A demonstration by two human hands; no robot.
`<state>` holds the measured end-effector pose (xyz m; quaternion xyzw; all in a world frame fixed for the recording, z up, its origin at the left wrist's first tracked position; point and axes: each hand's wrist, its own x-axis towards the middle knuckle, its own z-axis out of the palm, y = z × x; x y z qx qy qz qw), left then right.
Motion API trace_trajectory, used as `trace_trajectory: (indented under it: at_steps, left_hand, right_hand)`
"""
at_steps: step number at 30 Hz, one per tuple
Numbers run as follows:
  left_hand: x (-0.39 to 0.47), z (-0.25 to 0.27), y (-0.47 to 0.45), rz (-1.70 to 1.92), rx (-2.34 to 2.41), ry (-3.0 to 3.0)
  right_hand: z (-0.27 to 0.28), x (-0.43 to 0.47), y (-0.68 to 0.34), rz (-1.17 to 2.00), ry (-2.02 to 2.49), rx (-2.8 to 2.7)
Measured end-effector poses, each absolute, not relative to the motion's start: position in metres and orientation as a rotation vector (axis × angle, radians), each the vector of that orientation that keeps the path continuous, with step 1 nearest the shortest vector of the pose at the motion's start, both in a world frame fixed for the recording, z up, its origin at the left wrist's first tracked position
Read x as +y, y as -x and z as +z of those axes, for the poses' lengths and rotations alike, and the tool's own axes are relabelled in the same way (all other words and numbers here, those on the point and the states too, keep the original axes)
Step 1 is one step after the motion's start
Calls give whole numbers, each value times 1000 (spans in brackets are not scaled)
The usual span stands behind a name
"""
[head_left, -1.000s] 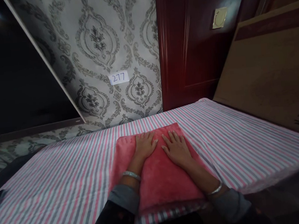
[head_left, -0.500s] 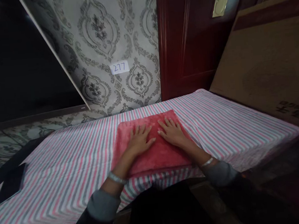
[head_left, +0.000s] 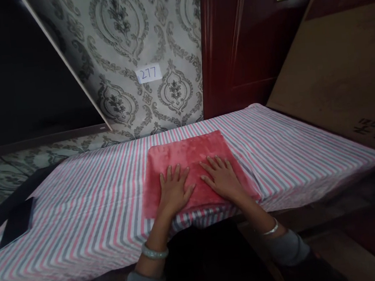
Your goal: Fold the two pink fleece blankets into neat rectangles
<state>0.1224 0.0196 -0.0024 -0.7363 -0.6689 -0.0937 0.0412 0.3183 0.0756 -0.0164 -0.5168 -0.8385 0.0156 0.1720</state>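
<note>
A red, plush, roughly square cloth piece point(head_left: 185, 154) lies flat on the striped tablecloth point(head_left: 112, 186), close to the table's front edge. It looks like a cushion cover or a folded cloth; I cannot tell which. My left hand point(head_left: 174, 194) rests palm down on its left half, fingers spread. On the right half my right hand point(head_left: 222, 179) lies flat as well, its fingers fanned out. Neither hand grips anything. A bracelet circles each wrist.
A dark phone or tablet point(head_left: 17, 223) lies at the table's left end. Behind that side hangs a large black screen point(head_left: 31, 75). A big cardboard box point(head_left: 334, 57) leans at the right, near a dark red door point(head_left: 231, 45). A paper marked 277 point(head_left: 149, 73) is on the wall.
Both hands have slid toward me over the red cloth, from its middle to its nearer part. They stay flat and spread. The view has tilted slightly downward.
</note>
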Motion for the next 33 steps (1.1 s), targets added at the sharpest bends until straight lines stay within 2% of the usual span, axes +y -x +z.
trace_trajectory:
  at_steps: [9, 13, 19, 26, 33]
  left_hand:
    - [2, 9, -100, -334, -2045, 2247]
    - [-21, -6, -77, -477, -2075, 2016]
    - [-26, -31, -66, -769, -1978, 1986]
    - [-50, -48, -46, -888, -1813, 2094]
    - [-64, -45, -38, -882, -1940, 2146]
  right_hand:
    - [-19, 64, -352, 7, 1400, -2387]
    - [-50, 50, -388, 26, 1312, -2155]
    - [-77, 37, -401, 179, 1161, -1893]
    - [-77, 32, -417, 239, 1037, -2043]
    - [-78, 31, -424, 220, 1001, -2099]
